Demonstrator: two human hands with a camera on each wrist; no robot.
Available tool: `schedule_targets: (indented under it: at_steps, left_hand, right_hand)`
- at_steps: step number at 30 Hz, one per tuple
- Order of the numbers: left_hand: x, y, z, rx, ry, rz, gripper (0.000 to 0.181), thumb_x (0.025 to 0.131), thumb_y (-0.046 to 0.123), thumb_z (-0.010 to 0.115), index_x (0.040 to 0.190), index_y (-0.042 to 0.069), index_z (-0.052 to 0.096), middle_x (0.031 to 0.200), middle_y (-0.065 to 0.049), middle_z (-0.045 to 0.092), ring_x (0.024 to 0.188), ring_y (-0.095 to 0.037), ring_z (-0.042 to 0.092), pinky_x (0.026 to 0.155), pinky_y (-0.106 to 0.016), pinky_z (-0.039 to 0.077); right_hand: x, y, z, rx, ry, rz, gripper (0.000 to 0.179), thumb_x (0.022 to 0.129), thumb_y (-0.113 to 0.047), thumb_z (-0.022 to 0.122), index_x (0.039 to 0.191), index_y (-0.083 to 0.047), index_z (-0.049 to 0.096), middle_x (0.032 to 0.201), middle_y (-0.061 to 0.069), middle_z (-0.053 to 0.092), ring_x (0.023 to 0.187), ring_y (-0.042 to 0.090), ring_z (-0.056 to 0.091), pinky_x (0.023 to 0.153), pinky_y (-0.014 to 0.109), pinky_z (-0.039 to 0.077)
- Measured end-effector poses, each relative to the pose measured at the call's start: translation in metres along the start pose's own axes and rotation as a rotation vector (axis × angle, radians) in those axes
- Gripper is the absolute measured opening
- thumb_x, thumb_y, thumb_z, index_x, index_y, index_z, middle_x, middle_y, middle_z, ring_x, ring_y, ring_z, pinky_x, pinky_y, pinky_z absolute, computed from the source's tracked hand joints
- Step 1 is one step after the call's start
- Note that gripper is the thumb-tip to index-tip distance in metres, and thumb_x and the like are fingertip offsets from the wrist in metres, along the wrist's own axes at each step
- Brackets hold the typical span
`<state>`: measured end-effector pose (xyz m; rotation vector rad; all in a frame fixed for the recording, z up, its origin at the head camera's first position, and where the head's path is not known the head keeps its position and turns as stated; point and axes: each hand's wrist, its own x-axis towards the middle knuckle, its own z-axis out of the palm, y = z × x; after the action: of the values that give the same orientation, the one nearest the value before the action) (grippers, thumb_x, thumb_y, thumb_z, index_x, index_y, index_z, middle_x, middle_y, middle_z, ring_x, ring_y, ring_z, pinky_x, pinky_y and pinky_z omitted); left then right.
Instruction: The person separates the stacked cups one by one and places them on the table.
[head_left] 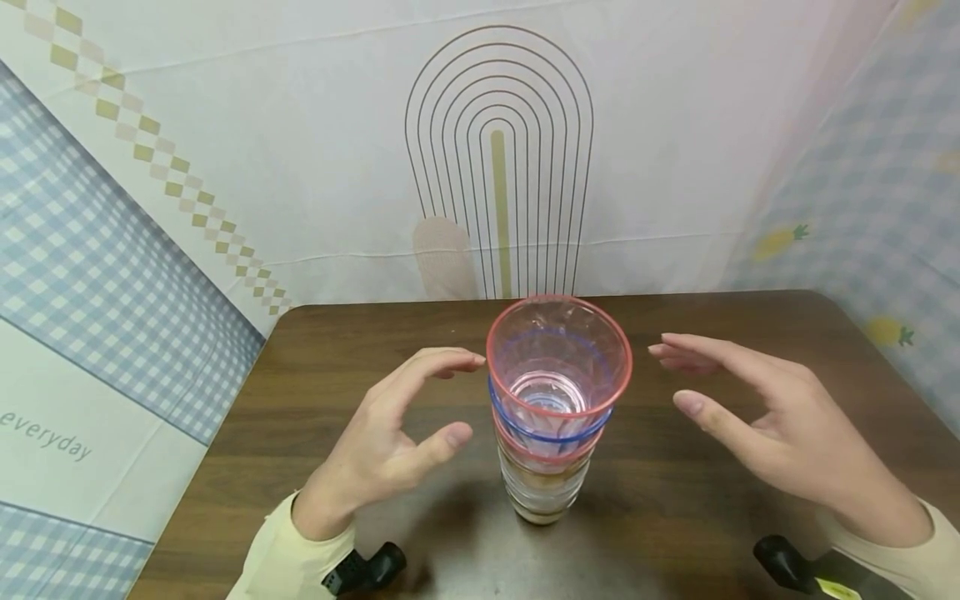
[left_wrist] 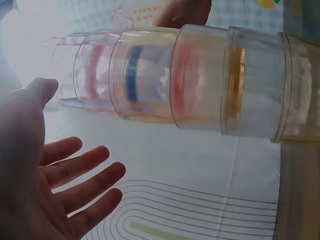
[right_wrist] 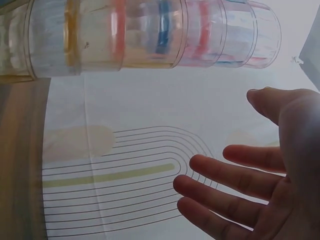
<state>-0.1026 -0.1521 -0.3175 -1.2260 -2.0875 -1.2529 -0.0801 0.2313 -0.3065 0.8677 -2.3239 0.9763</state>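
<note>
A tall stack of clear cups [head_left: 546, 492] stands upright, one cup nested in another. A red rim tops the uppermost cup, with a blue rim and another red one below. To the left of the stack is my left hand [head_left: 386, 437], fingers spread and holding nothing. Its index fingertip comes close to the top rim; whether it touches cannot be told. My right hand [head_left: 780, 425] is held apart on the right side, fingers extended and slightly bent. In both wrist views the stack [left_wrist: 200, 80] appears sideways, with coloured bands showing through the clear walls.
The stack stands on a dark wooden table [head_left: 360, 333] with rounded back corners. Behind it hangs a white cloth [head_left: 337, 150] printed with arches. Checked blue cloth [head_left: 97, 225] borders the left side, and a similar cloth [head_left: 885, 250] with pineapples borders the right.
</note>
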Motion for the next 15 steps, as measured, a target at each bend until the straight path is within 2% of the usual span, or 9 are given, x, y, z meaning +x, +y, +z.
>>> schedule_targets:
  at_steps: [3,6,10,15]
  left_hand:
    - [0.004,0.0,0.003,-0.005,0.003,0.007,0.056,0.108,0.046,0.063,0.143,0.002,0.061,0.133,-0.013,0.072,0.124,-0.022,0.069,0.105,-0.032,0.056]
    - [0.007,0.001,0.006,-0.005,0.009,0.019,0.058,0.108,0.047,0.063,0.144,0.002,0.06,0.133,-0.013,0.072,0.124,-0.022,0.069,0.105,-0.032,0.055]
    - [0.011,0.001,0.009,-0.01,0.014,0.027,0.061,0.107,0.05,0.062,0.145,0.002,0.059,0.132,-0.013,0.072,0.124,-0.023,0.068,0.103,-0.033,0.055]
    - [0.016,0.001,0.013,-0.013,0.024,0.03,0.066,0.106,0.055,0.061,0.144,0.001,0.058,0.131,-0.013,0.072,0.122,-0.022,0.068,0.103,-0.036,0.057]
  right_hand:
    - [0.004,-0.002,-0.001,0.018,0.001,-0.008,0.067,0.083,0.009,0.081,0.145,-0.011,0.067,0.13,-0.002,0.078,0.12,-0.004,0.07,0.105,0.008,0.047]
    - [0.006,-0.004,-0.002,0.023,-0.025,0.024,0.067,0.084,0.01,0.08,0.146,-0.011,0.066,0.13,0.001,0.078,0.121,-0.003,0.069,0.107,0.009,0.047]
    - [0.01,-0.006,-0.003,0.031,-0.05,0.058,0.069,0.084,0.011,0.08,0.147,-0.013,0.065,0.131,-0.001,0.078,0.124,-0.003,0.068,0.108,0.01,0.046]
    - [0.015,-0.004,0.002,0.096,0.015,-0.046,0.065,0.083,0.011,0.079,0.145,-0.006,0.066,0.13,-0.003,0.078,0.123,0.001,0.07,0.108,0.013,0.048]
